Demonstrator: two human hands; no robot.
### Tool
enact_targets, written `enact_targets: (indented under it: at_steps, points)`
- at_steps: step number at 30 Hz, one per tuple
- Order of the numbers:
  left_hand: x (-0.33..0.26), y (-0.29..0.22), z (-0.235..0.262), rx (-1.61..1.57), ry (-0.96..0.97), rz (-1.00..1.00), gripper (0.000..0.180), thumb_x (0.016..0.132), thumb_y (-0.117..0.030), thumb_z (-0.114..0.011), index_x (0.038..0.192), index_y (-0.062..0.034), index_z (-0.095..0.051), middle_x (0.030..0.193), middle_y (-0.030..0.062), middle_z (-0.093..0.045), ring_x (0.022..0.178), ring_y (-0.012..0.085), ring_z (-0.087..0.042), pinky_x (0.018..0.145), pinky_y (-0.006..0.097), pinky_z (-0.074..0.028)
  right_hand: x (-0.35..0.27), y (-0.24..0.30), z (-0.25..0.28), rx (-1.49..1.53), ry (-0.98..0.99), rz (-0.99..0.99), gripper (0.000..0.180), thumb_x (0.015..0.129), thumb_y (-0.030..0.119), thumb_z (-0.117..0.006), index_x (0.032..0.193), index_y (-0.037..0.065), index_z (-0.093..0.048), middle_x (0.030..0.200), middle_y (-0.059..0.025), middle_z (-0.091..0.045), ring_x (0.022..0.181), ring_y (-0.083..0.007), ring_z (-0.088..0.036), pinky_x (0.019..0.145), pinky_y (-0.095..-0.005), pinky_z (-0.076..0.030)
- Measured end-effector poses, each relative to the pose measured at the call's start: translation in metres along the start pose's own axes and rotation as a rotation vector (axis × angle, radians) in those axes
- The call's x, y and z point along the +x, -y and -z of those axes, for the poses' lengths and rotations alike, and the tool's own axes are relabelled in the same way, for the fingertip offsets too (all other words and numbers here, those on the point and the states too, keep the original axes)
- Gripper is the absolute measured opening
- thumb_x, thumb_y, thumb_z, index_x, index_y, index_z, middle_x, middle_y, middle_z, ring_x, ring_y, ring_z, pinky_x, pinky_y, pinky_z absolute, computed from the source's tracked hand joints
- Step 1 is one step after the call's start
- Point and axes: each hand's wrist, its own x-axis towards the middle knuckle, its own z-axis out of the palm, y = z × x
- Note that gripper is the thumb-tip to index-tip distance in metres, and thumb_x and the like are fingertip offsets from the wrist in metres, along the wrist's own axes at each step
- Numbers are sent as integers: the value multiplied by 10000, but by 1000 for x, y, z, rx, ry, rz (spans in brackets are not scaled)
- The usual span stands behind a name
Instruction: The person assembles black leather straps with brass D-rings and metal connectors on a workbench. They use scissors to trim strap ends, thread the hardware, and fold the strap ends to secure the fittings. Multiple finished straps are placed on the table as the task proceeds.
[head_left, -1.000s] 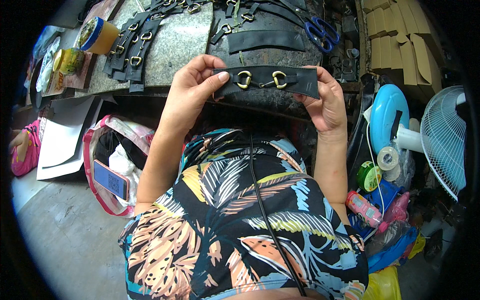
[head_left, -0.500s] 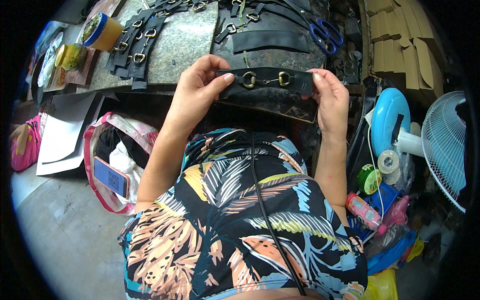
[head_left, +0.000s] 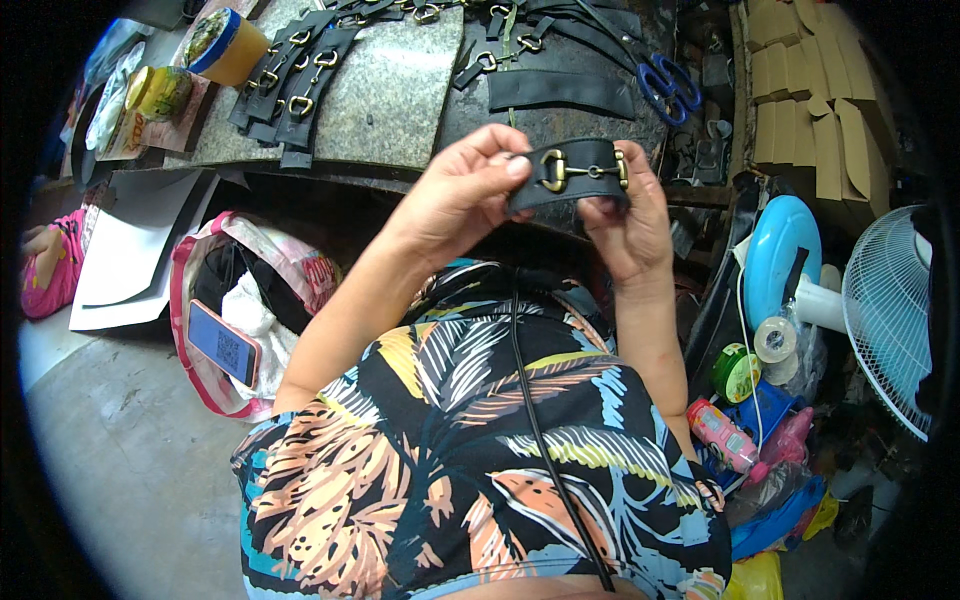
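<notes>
Both hands have drawn closer together, folding the black leather strap with its gold buckle. Left hand and right hand pinch it shut-fingered, above the workbench edge.

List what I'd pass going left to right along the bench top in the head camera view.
Yellow tub with a blue lid → row of black leather straps with brass rings → bare speckled stone slab → flat black leather strip → blue-handled scissors → stack of tan cardboard pieces.
</notes>
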Motion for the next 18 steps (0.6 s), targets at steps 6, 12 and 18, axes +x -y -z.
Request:
enact_targets:
  at_steps: [6, 12, 18]
  points:
    - [12, 4, -10, 268, -117, -110, 175, 976, -138, -696, 1102, -64, -601, 961, 2, -651, 840, 83, -630, 698, 258, -537, -1, -27, -16, -47, -101, 92, 273, 987, 142, -678, 1218, 79, -547, 1029, -77, -687, 763, -135, -689, 646, -249, -595]
    - [16, 9, -24, 298, -165, -162, 179, 943, -103, -735, 1079, -65, -624, 921, -18, -638, 753, 42, -581, 676, 183, -481, 1, -39, -22, -320, -170, 273, 288, 940, -43, -633, 1186, 84, -556, 1063, -24, -649, 924, -120, -628, 790, -268, -525]
    - [21, 21, -31, 213, -248, -274, 180, 962, -90, -711, 1105, -56, -606, 921, -18, -620, 720, 39, -561, 648, 177, -466, 0, -54, -35, -331, -131, 405, 201, 995, -43, -554, 1159, 72, -543, 1015, -20, -630, 854, -114, -607, 767, -265, -509]
